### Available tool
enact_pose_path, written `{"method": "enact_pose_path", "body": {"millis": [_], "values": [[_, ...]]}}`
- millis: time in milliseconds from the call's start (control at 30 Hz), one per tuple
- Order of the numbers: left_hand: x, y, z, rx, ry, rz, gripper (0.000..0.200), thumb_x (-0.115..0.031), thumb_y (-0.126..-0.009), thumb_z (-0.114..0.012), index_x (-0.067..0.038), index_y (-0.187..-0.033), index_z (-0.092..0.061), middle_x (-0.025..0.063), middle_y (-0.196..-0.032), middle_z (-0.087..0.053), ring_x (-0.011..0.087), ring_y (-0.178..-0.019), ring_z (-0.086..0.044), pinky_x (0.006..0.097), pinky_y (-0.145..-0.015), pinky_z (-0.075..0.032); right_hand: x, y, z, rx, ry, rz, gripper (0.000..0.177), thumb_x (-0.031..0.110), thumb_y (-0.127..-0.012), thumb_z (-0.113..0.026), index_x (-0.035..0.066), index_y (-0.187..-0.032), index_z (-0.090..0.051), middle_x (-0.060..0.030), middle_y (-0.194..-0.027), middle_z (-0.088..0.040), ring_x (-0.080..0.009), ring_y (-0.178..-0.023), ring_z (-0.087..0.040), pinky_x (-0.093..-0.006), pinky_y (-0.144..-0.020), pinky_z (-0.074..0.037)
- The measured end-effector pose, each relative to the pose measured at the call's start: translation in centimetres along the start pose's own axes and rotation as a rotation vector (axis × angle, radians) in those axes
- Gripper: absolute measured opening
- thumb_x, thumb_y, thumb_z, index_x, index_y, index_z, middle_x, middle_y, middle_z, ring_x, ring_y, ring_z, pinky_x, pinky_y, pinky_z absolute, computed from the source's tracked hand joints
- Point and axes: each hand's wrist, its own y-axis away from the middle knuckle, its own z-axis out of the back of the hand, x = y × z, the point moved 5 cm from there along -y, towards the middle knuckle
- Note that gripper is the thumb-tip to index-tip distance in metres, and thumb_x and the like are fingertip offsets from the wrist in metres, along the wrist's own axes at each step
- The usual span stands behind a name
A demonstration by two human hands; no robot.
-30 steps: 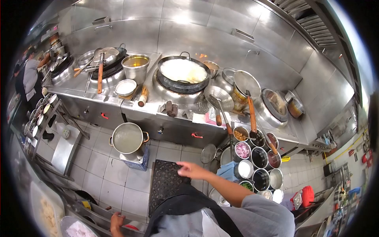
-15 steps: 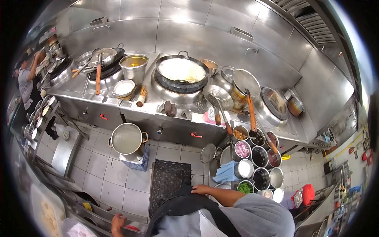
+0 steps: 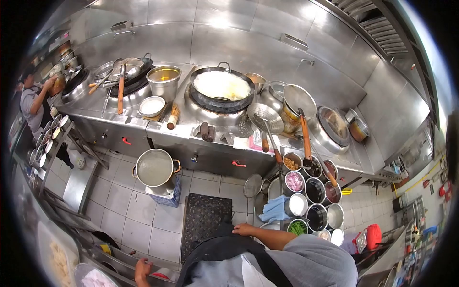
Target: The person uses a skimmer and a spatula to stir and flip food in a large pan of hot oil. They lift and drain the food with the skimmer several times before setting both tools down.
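Observation:
My left hand (image 3: 143,269) is at the bottom left beside a metal rail, its fingers apart and nothing visible in it. On the front of my dark apron (image 3: 217,251) rests my right hand (image 3: 244,229), fingers loosely bent, with no object in it. A large wok (image 3: 222,88) with pale, foamy contents sits on the stove ahead. Right of it, a perforated ladle (image 3: 265,118) and a round strainer (image 3: 300,101) lie over pots. Several metal containers (image 3: 314,190) of ingredients and sauces stand at my right, beside a blue cloth (image 3: 274,209).
A big pot (image 3: 155,167) stands on a blue crate (image 3: 169,193) near a black floor mat (image 3: 205,222). On the stove's left are a pot of yellow liquid (image 3: 163,81) and a white bowl (image 3: 152,106). Another person (image 3: 34,103) works at the far left.
The other person at the far left now holds a brownish pot or bowl, raised near the stove. The view has shifted very slightly; my hands keep their places.

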Motion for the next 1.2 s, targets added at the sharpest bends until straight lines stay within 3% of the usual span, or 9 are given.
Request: {"method": "enact_pose_path", "body": {"millis": [500,800,900,1200], "values": [[0.0,0.0,0.0,-0.023,0.006,-0.016,0.045,-0.023,-0.069,-0.070,-0.001,-0.107,-0.061,0.0217,-0.103,-0.062,0.0331,-0.100,-0.059,0.0362,-0.087,-0.045,-0.6,-0.5,-0.5,-0.027,-0.013,0.040,0.047,0.048,-0.082,-0.053,0.011,-0.109,-0.063,-0.0128,-0.107,-0.063,-0.0299,-0.099,-0.059,-0.0388,-0.085,-0.045],[0.8,-0.8,-0.5,-0.005,0.032,-0.006,0.042,-0.023,-0.073,-0.070,-0.001,-0.107,-0.061,0.0199,-0.097,-0.064,0.0300,-0.092,-0.062,0.0348,-0.081,-0.047,-0.8,-0.5,-0.6,-0.026,-0.018,0.035,0.049,0.048,-0.082,-0.054,0.009,-0.112,-0.061,-0.0137,-0.108,-0.062,-0.0285,-0.102,-0.058,-0.0355,-0.088,-0.043],[1.1,-1.1,-0.6,0.021,0.065,0.057,0.042,-0.023,-0.072,-0.070,-0.002,-0.108,-0.061,0.0195,-0.096,-0.065,0.0297,-0.091,-0.062,0.0353,-0.081,-0.047,-0.8,-0.4,-0.6,-0.005,-0.036,0.020,0.050,0.049,-0.082,-0.052,0.010,-0.112,-0.061,-0.0142,-0.113,-0.059,-0.0305,-0.106,-0.055,-0.0389,-0.090,-0.042],[-1.3,0.7,0.6,0.032,-0.014,0.058,0.043,-0.023,-0.072,-0.069,-0.002,-0.108,-0.061,0.0211,-0.106,-0.062,0.0314,-0.102,-0.058,0.0362,-0.087,-0.045,-0.4,-0.1,-0.4,-0.025,-0.004,-0.005,0.048,0.049,-0.083,-0.052,0.012,-0.113,-0.060,-0.0123,-0.110,-0.062,-0.0288,-0.104,-0.056,-0.0372,-0.089,-0.042]]}}
